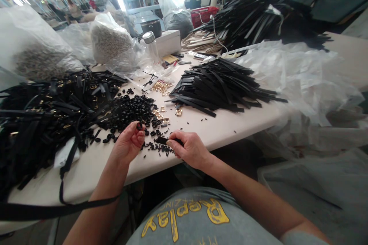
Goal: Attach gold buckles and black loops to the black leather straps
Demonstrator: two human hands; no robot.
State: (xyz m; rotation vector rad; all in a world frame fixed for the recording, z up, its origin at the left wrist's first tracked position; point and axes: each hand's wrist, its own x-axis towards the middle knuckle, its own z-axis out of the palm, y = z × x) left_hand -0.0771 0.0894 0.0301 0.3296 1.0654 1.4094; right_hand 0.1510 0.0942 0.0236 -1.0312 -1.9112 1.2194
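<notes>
My left hand (130, 139) pinches a small black strap loop (139, 126) between thumb and fingertips. Just to its right, my right hand (188, 147) is closed around a black strap (161, 140), whose flat end points toward the left hand. The strap and the loop are apart. Beyond my left hand lies a heap of black loops (135, 107). Gold buckles (162, 87) are scattered behind and beside that heap. Tiny black bits (158, 148) lie on the table under my hands.
Black straps (212, 86) are piled at centre right, with a larger bundle (258, 15) behind. Buckled straps (57, 107) cover the left side. Plastic bags (107, 38), a lidded jar (149, 40) and a white box (169, 42) stand at the back. The table edge (227, 139) runs before me.
</notes>
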